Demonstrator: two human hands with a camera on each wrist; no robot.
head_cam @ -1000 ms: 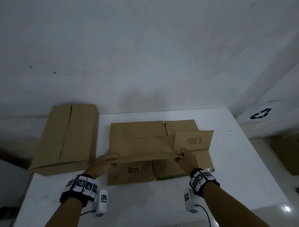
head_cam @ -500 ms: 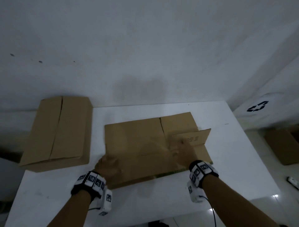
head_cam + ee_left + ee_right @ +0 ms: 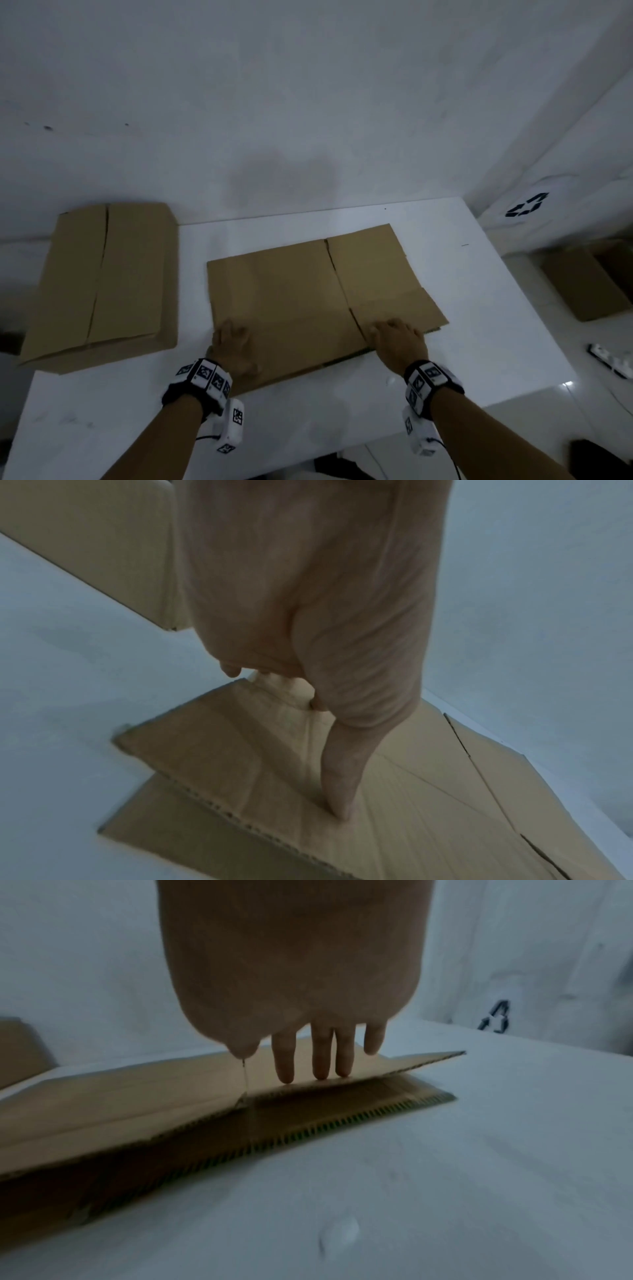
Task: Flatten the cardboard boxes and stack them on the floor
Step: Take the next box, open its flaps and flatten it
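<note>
- Flattened cardboard box [image 3: 308, 301]: plain brown, lying flat at the middle of the white table [image 3: 496, 325], its flaps folded out and a slit running across the top face; corrugated edge facing you. In the right wrist view the top layer stands slightly lifted off the bottom layer at the near right corner.
- Your left hand [image 3: 233, 349]: palm down on the box's near left corner, thumb stretched along the board and fingertips bent down onto it, pressing; it grasps nothing.
- Your right hand [image 3: 399, 341]: palm down on the near right part of the same box, fingers [image 3: 320, 1056] straight and spread, tips pressing the top layer; nothing held.
- Second cardboard box [image 3: 102, 284]: still assembled, top flaps closed, at the table's far left, well apart from the flat one.
- Third cardboard box [image 3: 582, 284]: on the floor to the right, beyond the table.
</note>
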